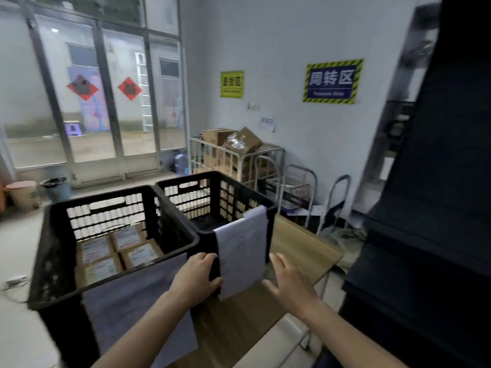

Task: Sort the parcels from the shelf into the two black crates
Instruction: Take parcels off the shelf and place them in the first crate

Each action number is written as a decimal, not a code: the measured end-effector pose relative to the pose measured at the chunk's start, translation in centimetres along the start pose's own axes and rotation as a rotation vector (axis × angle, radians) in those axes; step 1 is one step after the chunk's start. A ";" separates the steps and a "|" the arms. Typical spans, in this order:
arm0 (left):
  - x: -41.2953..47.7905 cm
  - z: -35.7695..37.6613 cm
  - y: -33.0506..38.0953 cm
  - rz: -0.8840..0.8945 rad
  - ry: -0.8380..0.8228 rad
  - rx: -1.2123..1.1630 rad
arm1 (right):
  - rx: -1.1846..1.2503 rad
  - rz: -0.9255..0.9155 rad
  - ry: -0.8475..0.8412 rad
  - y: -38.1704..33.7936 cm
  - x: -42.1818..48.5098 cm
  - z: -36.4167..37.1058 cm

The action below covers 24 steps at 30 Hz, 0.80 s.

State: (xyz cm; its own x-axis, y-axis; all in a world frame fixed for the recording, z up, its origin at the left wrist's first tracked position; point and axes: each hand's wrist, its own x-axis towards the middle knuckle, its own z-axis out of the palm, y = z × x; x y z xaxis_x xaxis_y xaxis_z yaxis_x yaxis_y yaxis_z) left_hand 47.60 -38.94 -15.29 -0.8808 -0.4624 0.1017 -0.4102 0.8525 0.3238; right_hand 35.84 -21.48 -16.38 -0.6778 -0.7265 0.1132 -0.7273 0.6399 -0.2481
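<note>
Two black slatted crates stand side by side on a wooden table [303, 243]. The left crate [61, 251] holds several brown parcels [117, 252] with white labels, lying flat on its floor. The right crate [239, 192] looks empty inside, and a white paper sheet [243, 251] hangs over its near wall. My left hand [198, 277] grips the near corner of the right crate beside that sheet. My right hand [288, 281] hovers just right of the sheet, fingers spread, holding nothing. The dark shelf [435, 208] rises at the far right, blurred.
A metal cage cart [255, 160] with cardboard boxes stands behind the crates by the wall. Folded hand trolleys [332, 205] lean to its right. A blue water jug [181, 162], two bins [55, 189] and glass doors lie at the left.
</note>
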 end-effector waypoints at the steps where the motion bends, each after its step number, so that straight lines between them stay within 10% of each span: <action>1: 0.5 0.5 1.2 0.026 -0.021 0.006 | -0.002 0.036 0.006 1.2 -0.7 -0.4; 24: 5.4 8.2 30.7 0.395 -0.113 0.032 | -0.004 0.398 0.175 26.1 -14.9 -11.6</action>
State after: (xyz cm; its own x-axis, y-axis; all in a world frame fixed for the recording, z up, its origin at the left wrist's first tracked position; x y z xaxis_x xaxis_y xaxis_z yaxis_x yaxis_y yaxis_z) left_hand 28.35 -13.26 -12.55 -0.9916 -0.0705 0.1080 -0.0414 0.9671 0.2508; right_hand 25.68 8.97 -13.35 -0.9131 -0.3701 0.1712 -0.4062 0.8625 -0.3017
